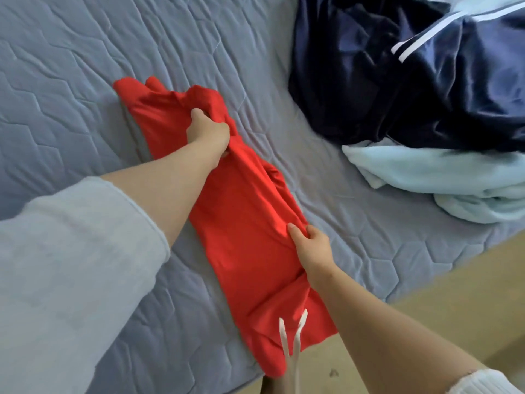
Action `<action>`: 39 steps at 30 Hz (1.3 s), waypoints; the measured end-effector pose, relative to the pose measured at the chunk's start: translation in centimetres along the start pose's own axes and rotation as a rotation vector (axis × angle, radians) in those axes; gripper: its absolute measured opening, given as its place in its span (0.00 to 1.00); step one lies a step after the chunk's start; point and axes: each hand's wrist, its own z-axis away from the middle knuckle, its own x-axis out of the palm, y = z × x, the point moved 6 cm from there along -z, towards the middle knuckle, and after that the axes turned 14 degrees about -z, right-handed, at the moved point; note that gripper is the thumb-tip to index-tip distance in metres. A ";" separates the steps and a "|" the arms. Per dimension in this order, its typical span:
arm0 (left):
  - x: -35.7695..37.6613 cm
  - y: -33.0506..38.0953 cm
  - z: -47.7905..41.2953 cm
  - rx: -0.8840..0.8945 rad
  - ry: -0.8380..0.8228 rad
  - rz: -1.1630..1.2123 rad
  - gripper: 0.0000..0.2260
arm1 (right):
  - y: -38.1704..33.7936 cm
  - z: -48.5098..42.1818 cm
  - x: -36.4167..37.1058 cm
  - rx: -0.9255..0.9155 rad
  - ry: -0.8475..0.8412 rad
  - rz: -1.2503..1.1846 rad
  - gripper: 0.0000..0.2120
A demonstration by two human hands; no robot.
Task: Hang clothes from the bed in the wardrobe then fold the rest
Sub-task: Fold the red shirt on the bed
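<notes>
I note the red garment [244, 231] lying lengthwise on the bed [85, 66], its near end hanging past the bed's edge over the floor [454, 294]. The left hand [208, 132] grips the garment's far end, fingers curled into bunched fabric. The right hand [312, 248] pinches the garment's right edge nearer me, thumb on top, the other fingers tucked under the fold. A navy garment [397, 89] with white stripes lies well to the right of the red one, heaped on a pale blue cloth [440, 177]. Two white cords [295, 336] hang in front of the red garment's near end.
</notes>
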 end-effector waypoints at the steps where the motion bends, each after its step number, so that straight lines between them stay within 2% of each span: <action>1: 0.9 0.3 0.0 -0.005 -0.024 0.015 0.14 | 0.1 -0.5 -0.5 0.014 -0.001 0.007 0.15; 4: 3.6 -0.1 0.7 -0.022 -0.143 -0.071 0.21 | 1.1 -1.6 -2.1 0.047 0.011 0.067 0.15; 6: 4.9 -1.3 1.7 0.011 -0.187 -0.166 0.24 | 2.4 -1.8 -2.9 0.111 -0.008 0.153 0.12; 8: 5.3 -2.3 3.1 0.083 -0.166 -0.208 0.23 | 3.6 -1.2 -3.7 0.185 -0.024 0.197 0.05; 13: 6.1 -5.7 7.6 0.224 -0.181 -0.313 0.22 | 5.3 0.5 -5.0 0.242 -0.040 0.264 0.07; 18: 7.0 -11.9 13.7 0.148 -0.318 -0.413 0.22 | 6.9 2.0 -6.1 0.257 -0.056 0.337 0.08; 21: 7.0 -15.7 17.2 0.123 -0.428 -0.485 0.19 | 7.2 2.7 -6.5 0.221 -0.016 0.302 0.10; 26: 6.4 -21.0 22.2 0.009 -0.503 -0.433 0.16 | 7.2 4.4 -7.7 0.163 0.042 0.268 0.11; 28: 6.3 -22.7 23.7 -0.027 -0.474 -0.346 0.16 | 7.0 4.4 -8.4 0.129 0.040 0.346 0.09; 31: 6.2 -24.1 25.0 -0.069 -0.381 -0.242 0.21 | 6.7 3.8 -9.4 0.104 0.034 0.489 0.12; 36: 7.0 -26.1 26.7 -0.236 -0.213 -0.264 0.10 | 7.4 3.3 -10.2 0.124 -0.060 0.579 0.12; 39: 7.3 -27.2 28.6 -0.480 -0.096 -0.254 0.23 | 8.1 3.0 -11.0 0.155 -0.156 0.545 0.08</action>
